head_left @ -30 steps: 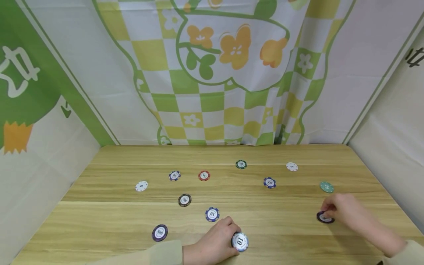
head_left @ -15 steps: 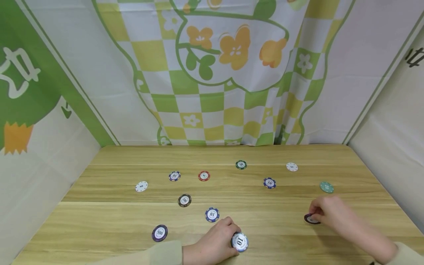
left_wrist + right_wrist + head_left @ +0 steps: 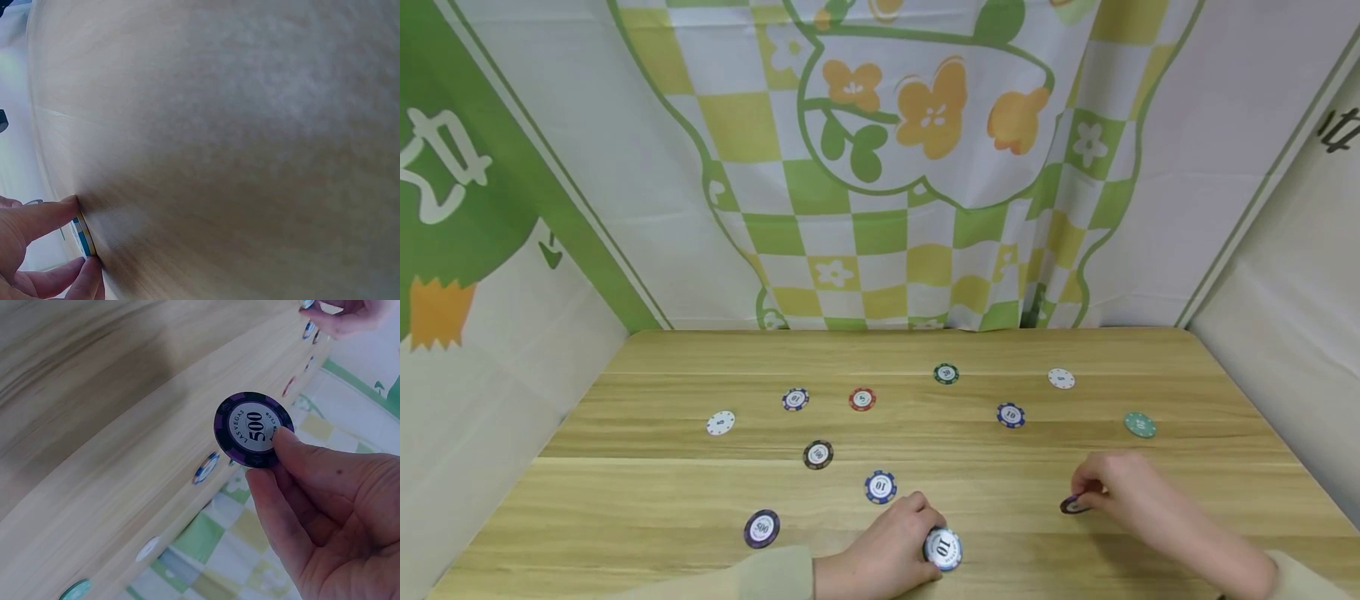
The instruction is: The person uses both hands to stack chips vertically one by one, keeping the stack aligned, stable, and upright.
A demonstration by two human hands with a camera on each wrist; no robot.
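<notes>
At the front middle in the head view, my left hand [image 3: 883, 546] holds a light-blue-edged poker chip [image 3: 943, 549] marked 10 by its rim, low at the tabletop. In the left wrist view the thumb and fingers pinch the chip's edge [image 3: 85, 236]; layered bands suggest more than one chip, but I cannot tell. My right hand [image 3: 1131, 496] pinches a purple-and-black poker chip [image 3: 253, 430] marked 500 between thumb and fingers. It is raised above the table, tilted, right of the left hand.
Scattered on the wooden table [image 3: 647, 500] lie several chips: a second purple 500 [image 3: 762, 528], a blue 10 [image 3: 881, 487], a black 100 [image 3: 818, 454], a red 5 [image 3: 862, 399] and a green 20 [image 3: 1140, 425]. A patterned curtain [image 3: 880, 233] hangs behind.
My right hand has carried the 500 chip leftward across the right side of the table, toward the left hand. The left hand and the lying chips have stayed put.
</notes>
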